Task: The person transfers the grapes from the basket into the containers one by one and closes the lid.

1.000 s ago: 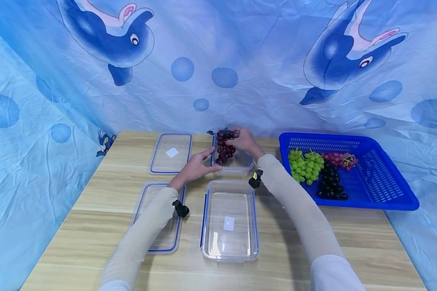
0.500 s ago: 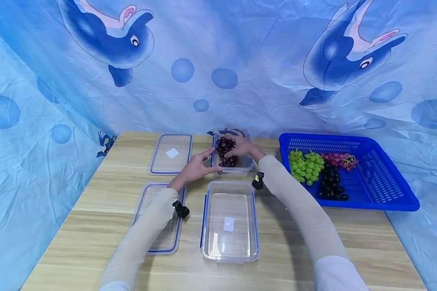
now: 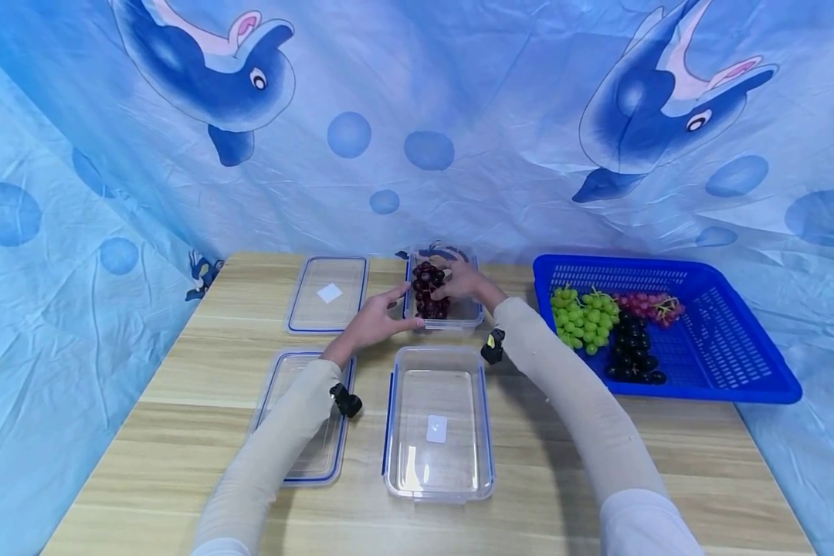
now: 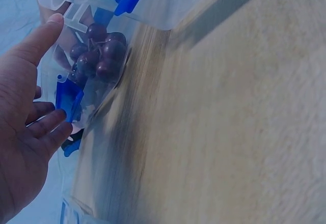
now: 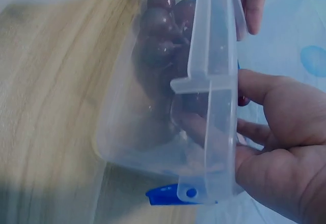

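A bunch of dark red grapes [image 3: 427,278] lies in the far clear plastic food box [image 3: 459,323]. My right hand [image 3: 462,283] reaches over the box's right side and holds the bunch, its thumb and fingers around the right side of the grapes. In the right wrist view, fingers show blurred through the box wall [image 5: 122,127] beside the grapes [image 5: 157,23]. My left hand [image 3: 377,318] steadies the box from the left, thumb and fingers spread along its side. In the left wrist view that hand [image 4: 25,117] is beside a blue clip [image 4: 67,99].
A second clear box [image 3: 434,471] stands nearer on the wooden table [image 3: 174,386]. Two blue-edged lids lie left: a far lid [image 3: 313,278] and a near lid [image 3: 313,455], partly under the left arm. A blue basket [image 3: 695,324] at right holds green grapes [image 3: 584,316], black grapes [image 3: 632,347] and pink grapes [image 3: 649,303].
The right hand has lowered the dark red grapes deeper into the far box and shifted them slightly left. The left hand has stayed at the box's side.
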